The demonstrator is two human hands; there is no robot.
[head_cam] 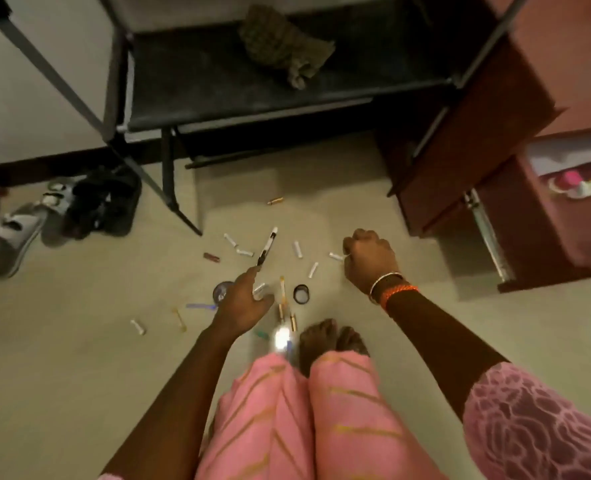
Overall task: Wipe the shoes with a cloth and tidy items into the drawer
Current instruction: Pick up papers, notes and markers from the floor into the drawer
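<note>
On floor in front of black rack (pixel 252 98), small tubes (pixel 297 249) lying scattered. Left hand (pixel 244 301) reaching over them, fingers spread wide, fingertip touching black-and-white pen (pixel 268 245). Right hand (pixel 368 259) curling closed around white tube (pixel 335 256). Cloth (pixel 283 46) sitting crumpled on rack shelf. Shoes (pixel 62 213) lying left of rack. Open drawer (pixel 571 174) showing right of rack.

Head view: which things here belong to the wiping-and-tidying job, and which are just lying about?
Belongs to the job:
- cloth on the rack shelf
- shoes by the wall
- small tubes and black-and-white pen scattered on the floor
- open drawer
- left hand reaching, right hand clenched by a tube

Just lying about:
- rack's frame legs
- bracelets
</note>
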